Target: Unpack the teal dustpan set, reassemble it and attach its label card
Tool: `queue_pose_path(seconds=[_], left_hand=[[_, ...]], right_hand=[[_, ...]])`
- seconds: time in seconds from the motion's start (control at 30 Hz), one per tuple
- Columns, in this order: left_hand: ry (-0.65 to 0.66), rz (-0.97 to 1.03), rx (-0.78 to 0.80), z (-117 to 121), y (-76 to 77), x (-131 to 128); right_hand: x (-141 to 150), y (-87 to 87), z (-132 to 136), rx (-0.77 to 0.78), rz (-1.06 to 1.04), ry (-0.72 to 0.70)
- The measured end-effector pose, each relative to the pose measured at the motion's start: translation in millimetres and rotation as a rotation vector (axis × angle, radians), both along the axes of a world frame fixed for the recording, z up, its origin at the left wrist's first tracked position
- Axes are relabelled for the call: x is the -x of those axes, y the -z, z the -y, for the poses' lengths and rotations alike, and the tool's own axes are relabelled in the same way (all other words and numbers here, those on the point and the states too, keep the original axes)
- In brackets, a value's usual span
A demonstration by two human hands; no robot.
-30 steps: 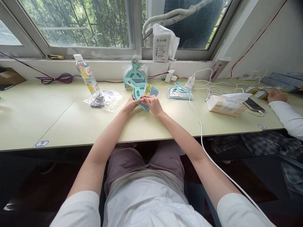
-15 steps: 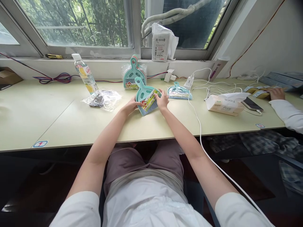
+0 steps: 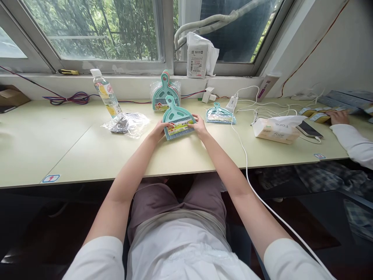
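Note:
Between my hands is a teal mini dustpan and brush set (image 3: 178, 116), its handle pointing away from me and a yellow-green label across the front. My left hand (image 3: 158, 130) grips its left edge, thumb over the label's end. On the opposite edge, my right hand (image 3: 199, 126) is closed with its thumb on the label. Behind it, a stack of similar dustpan sets (image 3: 165, 90) in clear wrap leans against the wall. Another teal set (image 3: 220, 114), in clear plastic, lies flat to the right.
Left are a tilted bottle (image 3: 106, 95) and a crumpled clear plastic bag (image 3: 131, 125). A tissue pack (image 3: 275, 130), phone (image 3: 309, 129) and white cables lie right; one cable (image 3: 246, 155) drops over the table edge. Another person's hand (image 3: 339, 116) rests at far right.
The dustpan set has turned in my hands from a tilt to nearly level, its label now straighter. It has moved slightly left, with both hands still on its edges.

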State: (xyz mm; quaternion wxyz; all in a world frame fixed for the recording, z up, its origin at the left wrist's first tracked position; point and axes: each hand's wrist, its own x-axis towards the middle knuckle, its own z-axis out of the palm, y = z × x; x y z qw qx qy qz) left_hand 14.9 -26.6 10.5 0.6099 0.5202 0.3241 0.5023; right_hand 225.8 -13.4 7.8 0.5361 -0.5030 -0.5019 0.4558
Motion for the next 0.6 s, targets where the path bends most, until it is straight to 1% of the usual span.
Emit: queue_pose_path(seconds=[0.17,0.4,0.6], left_hand=[[-0.002,0.021,-0.014,1.7,-1.8,-2.0],[-0.006,-0.006,-0.020,8.0,-7.1,-5.1],[-0.035,0.022,-0.036,4.8,-4.2,-5.2]], right_hand=[[0.9,0.2,0.6,0.002,-0.019,0.004],[0.0,0.4,0.2,-0.005,-0.033,0.007],[0.6,-0.8,1.0,-0.010,-0.054,0.006]])
